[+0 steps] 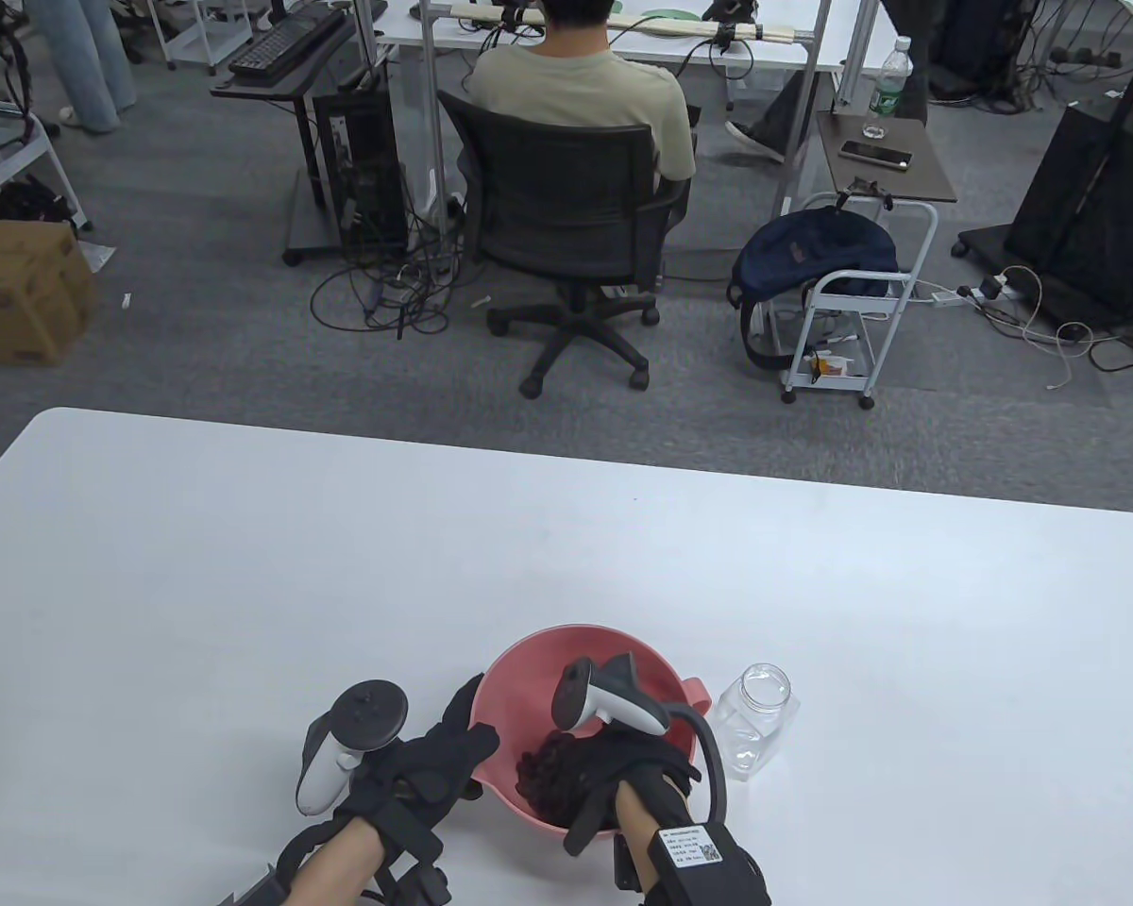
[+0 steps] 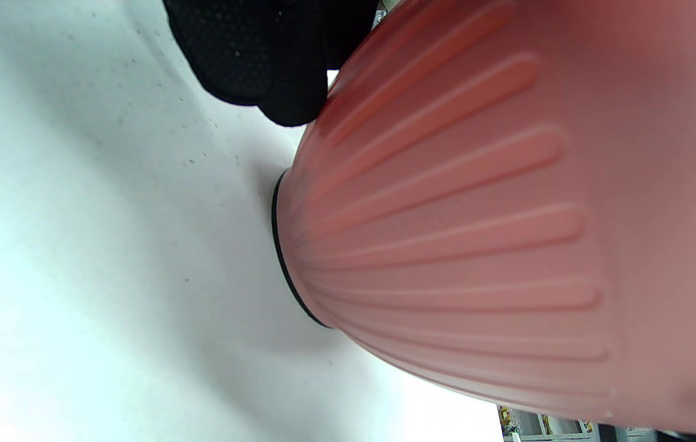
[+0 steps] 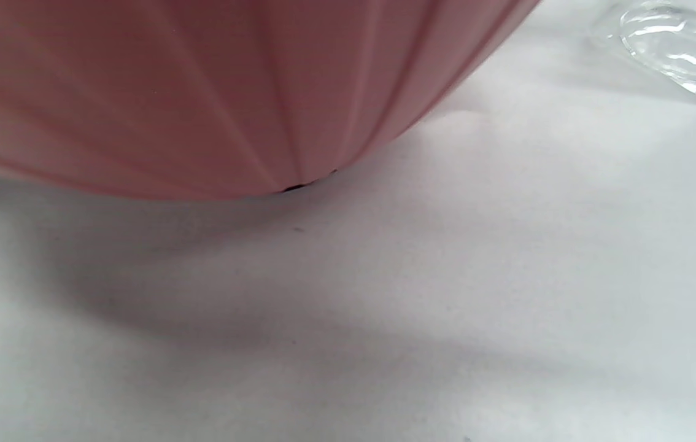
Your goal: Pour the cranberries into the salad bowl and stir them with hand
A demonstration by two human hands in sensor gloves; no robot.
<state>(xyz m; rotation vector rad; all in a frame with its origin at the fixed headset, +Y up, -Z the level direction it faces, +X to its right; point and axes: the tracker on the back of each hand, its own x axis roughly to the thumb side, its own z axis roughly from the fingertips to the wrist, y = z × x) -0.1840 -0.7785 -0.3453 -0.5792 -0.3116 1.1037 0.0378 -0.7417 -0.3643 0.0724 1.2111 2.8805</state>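
The pink ribbed salad bowl (image 1: 529,651) stands on the white table near the front edge. Dark red cranberries (image 1: 540,769) lie in its bottom. My left hand (image 1: 453,746) holds the bowl's left rim, and its black gloved fingers (image 2: 262,61) lie against the outer wall of the bowl (image 2: 477,215). My right hand (image 1: 623,764) reaches over the near rim into the bowl, with its fingers down among the cranberries and hidden there. In the right wrist view only the outer wall of the bowl (image 3: 201,92) shows, not the hand.
An empty clear glass jar (image 1: 755,722) stands upright just right of the bowl, and its base (image 3: 673,43) shows in the right wrist view. The white table (image 1: 245,585) stretches far and to both sides. Beyond it a person sits in an office chair (image 1: 566,217).
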